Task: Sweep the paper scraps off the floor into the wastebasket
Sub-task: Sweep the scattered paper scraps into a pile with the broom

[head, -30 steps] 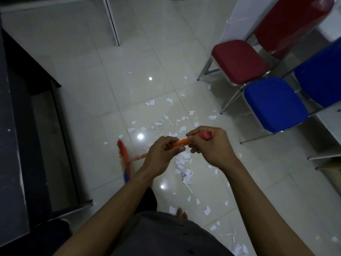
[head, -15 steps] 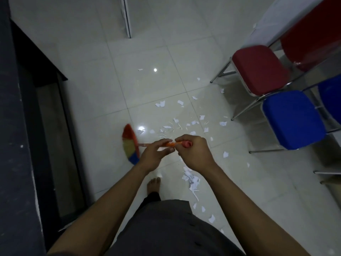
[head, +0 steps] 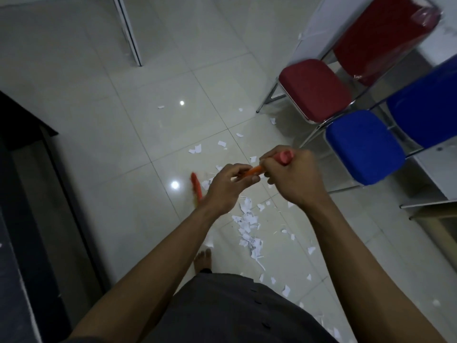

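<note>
Gripping the broom point(head: 254, 170) with left hand point(head: 227, 188) and right hand point(head: 294, 174), fingers point(head: 268, 160) curled round it. I see the paper scraps point(head: 247, 226) right of its head point(head: 196, 185).

The person wore a dark grey garment point(head: 235, 313) over torso and lap, plain and matte, with a slanting row of small dark buttons point(head: 258, 302) down its front. The left forearm point(head: 158, 268) and right forearm point(head: 358, 256) were bare from wrist to the frame's lower edge, as were the left hand point(head: 222, 191) and right hand point(head: 294, 180). One bare foot point(head: 203, 259) showed beyond a dark trouser hem point(head: 206, 270).
</note>
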